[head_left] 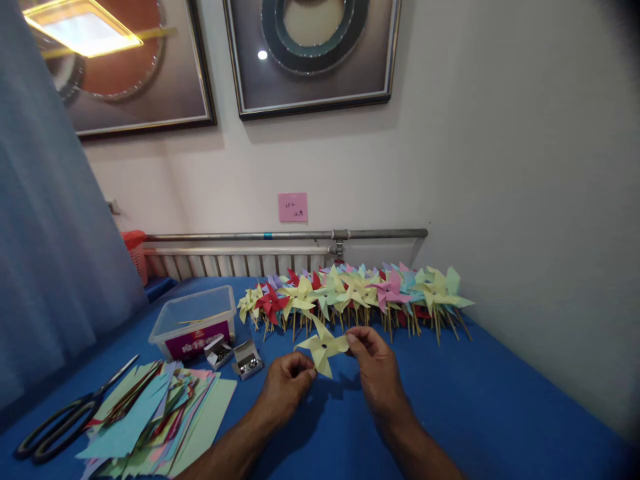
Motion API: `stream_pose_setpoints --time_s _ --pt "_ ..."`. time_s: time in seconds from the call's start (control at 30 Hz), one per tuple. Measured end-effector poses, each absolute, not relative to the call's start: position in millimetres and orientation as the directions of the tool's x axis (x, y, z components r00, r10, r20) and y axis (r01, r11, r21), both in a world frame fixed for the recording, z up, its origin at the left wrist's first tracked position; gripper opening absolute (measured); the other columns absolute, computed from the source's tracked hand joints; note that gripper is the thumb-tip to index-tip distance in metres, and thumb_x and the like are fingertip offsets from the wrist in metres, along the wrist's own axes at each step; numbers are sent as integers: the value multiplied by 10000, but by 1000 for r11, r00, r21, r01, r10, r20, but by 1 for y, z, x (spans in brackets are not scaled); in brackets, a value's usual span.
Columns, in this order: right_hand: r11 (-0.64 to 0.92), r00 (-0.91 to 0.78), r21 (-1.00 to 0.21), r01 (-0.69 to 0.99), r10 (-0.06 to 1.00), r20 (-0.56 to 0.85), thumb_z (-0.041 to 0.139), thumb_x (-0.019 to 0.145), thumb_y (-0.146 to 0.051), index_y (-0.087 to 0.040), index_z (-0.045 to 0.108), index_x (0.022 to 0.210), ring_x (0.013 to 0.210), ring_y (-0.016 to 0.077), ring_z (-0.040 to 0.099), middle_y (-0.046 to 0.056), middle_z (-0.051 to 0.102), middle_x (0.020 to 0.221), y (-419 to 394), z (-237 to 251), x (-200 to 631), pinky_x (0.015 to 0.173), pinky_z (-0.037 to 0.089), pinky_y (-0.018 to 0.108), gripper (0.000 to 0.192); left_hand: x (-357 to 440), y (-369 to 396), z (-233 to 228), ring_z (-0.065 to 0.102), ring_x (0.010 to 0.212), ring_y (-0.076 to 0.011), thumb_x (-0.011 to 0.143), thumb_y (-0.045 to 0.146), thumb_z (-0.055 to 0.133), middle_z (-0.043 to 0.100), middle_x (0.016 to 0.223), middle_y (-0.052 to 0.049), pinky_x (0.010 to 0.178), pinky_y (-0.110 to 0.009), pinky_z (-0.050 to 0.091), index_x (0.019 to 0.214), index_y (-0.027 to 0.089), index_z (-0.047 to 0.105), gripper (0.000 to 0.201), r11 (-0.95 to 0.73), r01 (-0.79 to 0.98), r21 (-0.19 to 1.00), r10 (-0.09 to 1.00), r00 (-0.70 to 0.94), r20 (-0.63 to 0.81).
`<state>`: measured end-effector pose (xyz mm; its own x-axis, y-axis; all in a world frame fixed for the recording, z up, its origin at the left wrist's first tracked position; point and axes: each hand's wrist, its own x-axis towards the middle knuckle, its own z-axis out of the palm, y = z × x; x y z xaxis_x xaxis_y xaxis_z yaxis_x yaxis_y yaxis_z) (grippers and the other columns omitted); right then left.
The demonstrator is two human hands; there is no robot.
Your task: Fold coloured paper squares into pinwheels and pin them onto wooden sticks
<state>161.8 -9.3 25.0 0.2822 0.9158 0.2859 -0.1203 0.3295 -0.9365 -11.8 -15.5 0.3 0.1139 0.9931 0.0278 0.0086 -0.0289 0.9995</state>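
A pale yellow paper pinwheel (324,346) with a dark pin at its centre is held up between my two hands over the blue tabletop. My left hand (289,381) pinches its lower left blade between thumb and fingers. At the other side my right hand (373,363) grips the tip of the right blade in a pinch. No stick can be made out on this pinwheel. Behind it stand many finished-looking pinwheels (350,293) on thin sticks, in yellow, red, pink, green and blue.
To the left, a clear plastic box (193,320) holds a few sticks. Two small boxes of metal pins (247,361) sit before it. Coloured paper sheets (210,417) and black-handled scissors (75,417) lie at the front left. A radiator (230,261) and pipe run along the wall.
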Motion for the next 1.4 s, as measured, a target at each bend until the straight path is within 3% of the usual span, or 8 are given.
stream_pose_setpoints --time_s 0.37,0.67,0.83,1.03,1.4 --pt "274 267 -951 -140 936 230 732 743 -528 -232 596 708 617 163 499 -26 547 628 -8 26 165 643 453 310 328 -12 -14 -1 372 455 -85 639 373 737 479 493 54 469 -228 258 650 174 615 234 -61 43 997 993 102 56" --pt "222 210 -910 -350 965 155 756 722 -430 -221 578 683 621 143 486 -40 528 637 -6 20 162 633 417 283 277 -12 -13 -6 348 439 -75 637 370 726 455 477 62 453 -222 232 632 177 581 242 -59 57 997 992 114 53" --pt "231 235 -908 -349 960 154 799 708 -482 -213 601 677 608 133 470 -46 521 615 -6 19 162 618 406 270 335 -11 -12 -7 365 428 -81 633 388 718 464 469 62 444 -224 258 647 179 577 252 -49 43 998 991 128 43" --pt "241 247 -891 -384 957 152 722 764 -663 -209 661 756 660 154 545 2 604 715 -4 23 162 633 464 290 458 -14 -8 -10 384 404 -78 627 400 727 500 489 49 433 -219 256 651 181 568 271 -23 -33 999 990 138 28" --pt "211 126 -895 -393 977 175 770 750 -431 -221 697 958 648 143 561 -19 601 736 -5 24 168 662 477 289 304 -18 -7 -10 424 453 -92 655 417 691 562 555 13 463 -232 290 692 159 616 272 -25 24 999 989 147 21"
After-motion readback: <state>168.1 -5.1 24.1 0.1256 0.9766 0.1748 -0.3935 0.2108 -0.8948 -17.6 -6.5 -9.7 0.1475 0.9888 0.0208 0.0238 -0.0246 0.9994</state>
